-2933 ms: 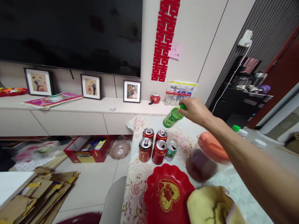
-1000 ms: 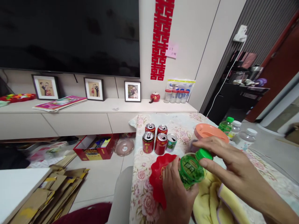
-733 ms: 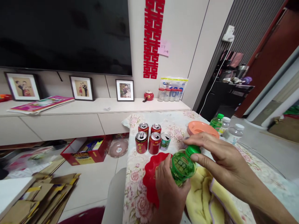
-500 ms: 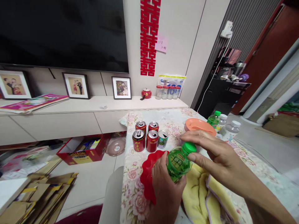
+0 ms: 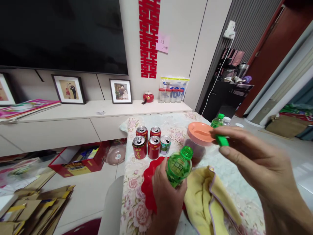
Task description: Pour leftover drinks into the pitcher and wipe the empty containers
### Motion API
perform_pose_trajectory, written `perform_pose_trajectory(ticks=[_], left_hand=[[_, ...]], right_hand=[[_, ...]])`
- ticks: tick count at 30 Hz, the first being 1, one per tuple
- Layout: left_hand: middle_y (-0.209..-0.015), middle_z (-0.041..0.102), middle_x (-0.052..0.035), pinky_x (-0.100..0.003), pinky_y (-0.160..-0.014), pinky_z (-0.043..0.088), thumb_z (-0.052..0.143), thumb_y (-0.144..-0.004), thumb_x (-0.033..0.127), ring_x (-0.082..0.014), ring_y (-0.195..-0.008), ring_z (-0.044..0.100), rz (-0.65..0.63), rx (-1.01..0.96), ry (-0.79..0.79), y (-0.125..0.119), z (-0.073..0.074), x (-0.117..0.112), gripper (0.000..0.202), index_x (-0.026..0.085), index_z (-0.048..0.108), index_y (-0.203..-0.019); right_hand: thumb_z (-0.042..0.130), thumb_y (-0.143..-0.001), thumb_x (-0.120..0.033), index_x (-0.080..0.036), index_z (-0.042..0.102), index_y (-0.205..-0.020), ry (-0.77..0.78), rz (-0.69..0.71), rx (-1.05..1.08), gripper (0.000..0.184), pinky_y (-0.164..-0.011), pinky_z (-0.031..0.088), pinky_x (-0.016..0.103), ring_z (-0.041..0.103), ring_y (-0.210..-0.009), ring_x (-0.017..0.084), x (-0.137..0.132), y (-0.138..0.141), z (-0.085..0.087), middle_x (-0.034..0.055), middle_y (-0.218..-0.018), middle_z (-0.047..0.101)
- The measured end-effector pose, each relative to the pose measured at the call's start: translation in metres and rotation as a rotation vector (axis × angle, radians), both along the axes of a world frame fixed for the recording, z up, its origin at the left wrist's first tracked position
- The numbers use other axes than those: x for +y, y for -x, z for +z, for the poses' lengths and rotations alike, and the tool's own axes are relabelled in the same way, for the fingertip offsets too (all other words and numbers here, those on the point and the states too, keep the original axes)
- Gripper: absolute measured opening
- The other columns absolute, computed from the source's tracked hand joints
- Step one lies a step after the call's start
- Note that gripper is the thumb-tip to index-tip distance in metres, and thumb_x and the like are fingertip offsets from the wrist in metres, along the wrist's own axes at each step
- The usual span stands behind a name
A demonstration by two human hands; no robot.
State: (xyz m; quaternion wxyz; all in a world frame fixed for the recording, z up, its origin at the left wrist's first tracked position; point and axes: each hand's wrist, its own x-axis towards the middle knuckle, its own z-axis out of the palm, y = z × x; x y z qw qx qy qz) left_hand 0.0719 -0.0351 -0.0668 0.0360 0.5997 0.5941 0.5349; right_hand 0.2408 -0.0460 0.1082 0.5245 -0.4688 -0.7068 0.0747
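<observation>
My left hand (image 5: 166,192) is wrapped round the lower part of a green plastic bottle (image 5: 178,166), held tilted above the table with its neck bare and open. My right hand (image 5: 254,160) is off to the right of the bottle, pinching the green cap (image 5: 222,140) between thumb and fingers. Under the bottle lie a red scalloped plate (image 5: 148,189) and a yellow towel (image 5: 207,195).
Several opened drink cans (image 5: 150,145) stand on the floral tablecloth (image 5: 133,199). A jar with an orange lid (image 5: 199,137) and more bottles (image 5: 216,121) stand behind. A low cabinet (image 5: 73,124) with photo frames runs along the wall. Flattened cardboard (image 5: 31,209) lies on the floor at left.
My right hand fetched the green bottle from the far table, my left hand took its body, and the cap has now come off and moved right with my right hand.
</observation>
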Motion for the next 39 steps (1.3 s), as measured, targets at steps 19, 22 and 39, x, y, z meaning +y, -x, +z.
perform_pose_trajectory(ticks=[19,22,39], left_hand=[[-0.121,0.072,-0.0164,-0.055,-0.096,0.059,0.070,-0.082,0.031,-0.0368,-0.114,0.072,-0.028,-0.274,0.230,0.007,0.000,0.010,0.054,0.019,0.052,-0.132],[-0.122,0.071,-0.0167,-0.057,-0.098,0.058,0.070,-0.081,0.028,-0.0371,-0.116,0.070,-0.022,-0.328,0.267,0.008,0.003,0.010,0.053,0.019,0.052,-0.130],[-0.125,0.068,-0.0160,-0.053,-0.101,0.058,0.069,-0.079,0.011,-0.0337,-0.119,0.069,-0.074,-0.465,0.347,0.003,0.001,0.012,0.056,0.018,0.051,-0.131]], right_hand=[[0.063,-0.072,-0.043,-0.019,0.081,-0.088,0.534,-0.508,-0.187,0.033,-0.084,0.058,0.051,0.075,-0.086,0.036,0.021,-0.126,-0.198,0.0162,-0.093,0.081],[0.066,-0.068,-0.041,-0.023,0.081,-0.084,0.560,-0.484,-0.161,0.029,-0.086,0.056,0.050,0.074,-0.088,0.036,0.022,-0.130,-0.198,0.0130,-0.090,0.081],[0.074,-0.090,-0.057,-0.018,0.072,-0.093,0.292,-0.086,0.695,0.039,-0.073,0.060,0.034,0.072,-0.081,0.018,0.083,-0.111,-0.160,0.0033,-0.086,0.075]])
